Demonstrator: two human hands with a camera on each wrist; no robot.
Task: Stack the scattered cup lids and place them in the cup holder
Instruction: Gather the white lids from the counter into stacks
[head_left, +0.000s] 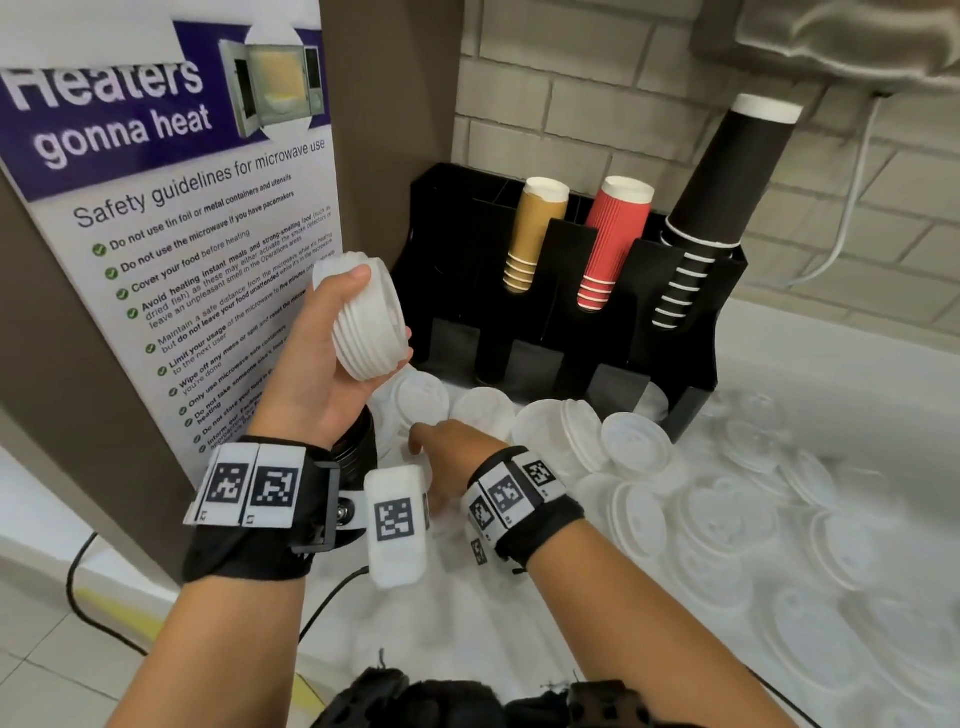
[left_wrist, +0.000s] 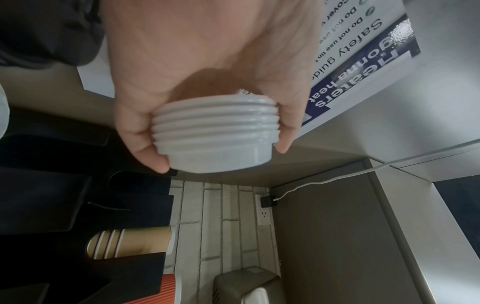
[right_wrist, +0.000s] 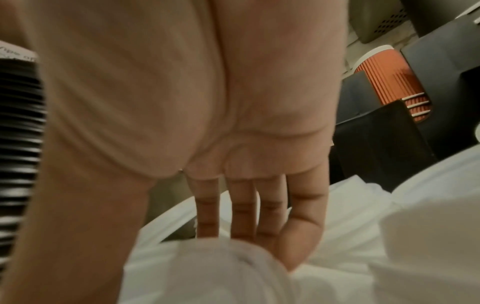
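My left hand (head_left: 332, 353) grips a stack of several white cup lids (head_left: 366, 317), held up in front of the black cup holder (head_left: 691, 291); in the left wrist view the thumb and fingers of that hand (left_wrist: 221, 98) curl round the stack (left_wrist: 215, 135). My right hand (head_left: 447, 457) reaches down, fingers straight, to the loose white lids (head_left: 634, 441) scattered on the white counter. In the right wrist view its fingers (right_wrist: 244, 209) extend flat towards a blurred white lid (right_wrist: 228, 267); whether they touch it I cannot tell.
The holder carries a tan cup stack (head_left: 535, 234), a red one (head_left: 613, 244) and a black one (head_left: 717, 208). A microwave safety poster (head_left: 171, 218) stands at left. A stack of black lids (head_left: 358, 447) sits by my left wrist. Brick wall behind.
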